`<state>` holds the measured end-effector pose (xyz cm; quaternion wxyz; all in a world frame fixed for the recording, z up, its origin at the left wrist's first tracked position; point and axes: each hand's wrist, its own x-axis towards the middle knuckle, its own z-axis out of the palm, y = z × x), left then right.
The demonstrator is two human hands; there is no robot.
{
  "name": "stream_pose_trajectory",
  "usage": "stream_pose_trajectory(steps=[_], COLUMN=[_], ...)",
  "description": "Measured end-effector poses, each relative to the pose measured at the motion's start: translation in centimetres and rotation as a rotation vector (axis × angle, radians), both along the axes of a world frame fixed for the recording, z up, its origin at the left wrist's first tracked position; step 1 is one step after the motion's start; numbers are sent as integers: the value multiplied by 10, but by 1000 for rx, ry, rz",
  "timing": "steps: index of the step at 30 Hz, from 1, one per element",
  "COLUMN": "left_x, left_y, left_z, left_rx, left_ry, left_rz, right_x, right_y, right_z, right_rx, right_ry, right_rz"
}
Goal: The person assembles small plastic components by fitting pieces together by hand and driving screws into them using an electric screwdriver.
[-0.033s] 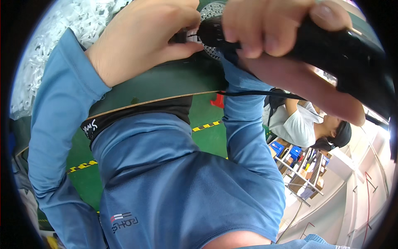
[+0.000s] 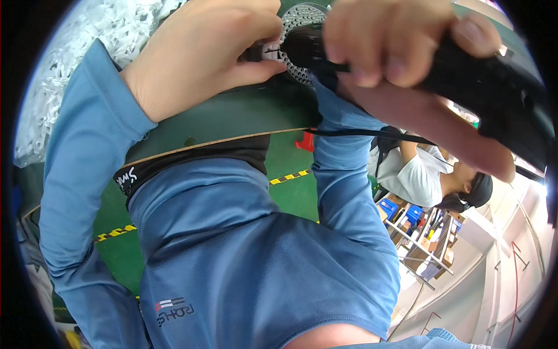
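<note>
Black tool [image 2: 482, 81] aslant, nose toward left hand [image 2: 212, 55]

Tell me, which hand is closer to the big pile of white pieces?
Left. The left hand is just right of the pile of white pieces; the right hand is farther right, around the black tool.

Pieces [image 2: 75, 70] heaped left of held part [image 2: 271, 51]; handheld tool [image 2: 494, 87] right; disc [image 2: 302, 14] behind tool.

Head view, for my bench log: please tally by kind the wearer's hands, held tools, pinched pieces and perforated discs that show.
Hands, left hand and right hand: 2
Black tool: 1
White piece: 1
Disc, partly hidden: 1
Total: 5
</note>
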<state>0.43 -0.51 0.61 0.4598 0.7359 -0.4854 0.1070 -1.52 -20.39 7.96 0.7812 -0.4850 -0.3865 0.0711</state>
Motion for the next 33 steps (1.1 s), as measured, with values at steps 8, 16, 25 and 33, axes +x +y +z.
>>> stream_pose_trajectory(steps=[8, 16, 25, 33], left_x=[-1, 0, 1, 2], left_y=[1, 0, 1, -2], left_z=[5, 6, 6, 6], left_rx=[28, -83, -149, -167], left_ry=[-4, -107, -110, -27], left_rz=[8, 55, -40, -66], right_x=[57, 44, 49, 43], right_y=[-21, -5, 7, -13], right_z=[17, 11, -2, 21], right_rx=[27, 234, 527, 87], right_ry=[-373, -365, -516, -369], right_rz=[379, 277, 282, 357])
